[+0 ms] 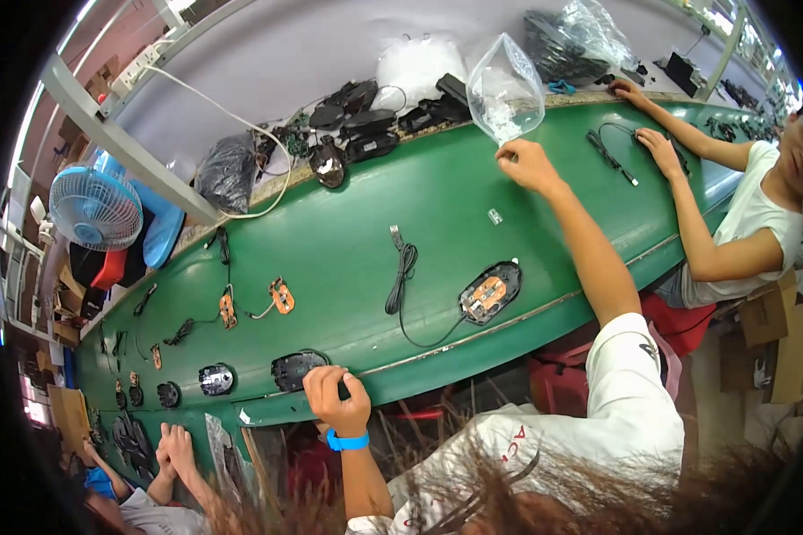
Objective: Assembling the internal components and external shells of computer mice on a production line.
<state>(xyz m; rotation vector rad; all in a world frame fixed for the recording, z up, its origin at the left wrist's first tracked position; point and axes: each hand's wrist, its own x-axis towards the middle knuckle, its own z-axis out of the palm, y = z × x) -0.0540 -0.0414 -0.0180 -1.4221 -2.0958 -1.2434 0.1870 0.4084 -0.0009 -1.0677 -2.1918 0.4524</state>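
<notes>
My right hand (528, 166) reaches to the far side of the green belt. Its fingers are pinched at the near corner of a clear plastic bag (517, 82) holding small white parts. My left hand (337, 399), with a blue band at the wrist, is closed at the belt's near edge; what its curled fingers hold, if anything, is hidden. Beside it sits a black mouse base (293, 369). Between my arms lies an open mouse base (491, 293) with an orange circuit board, joined to a coiled black cable (401, 272). A small clear piece (495, 216) lies beyond it.
Several mouse parts and orange boards (281, 296) are spread leftward along the green belt (339, 241). Black shells (366, 125) and bags crowd the far ledge. A blue fan (95, 208) stands at left. One co-worker (749, 214) is at right; another's hands (177, 450) show at lower left.
</notes>
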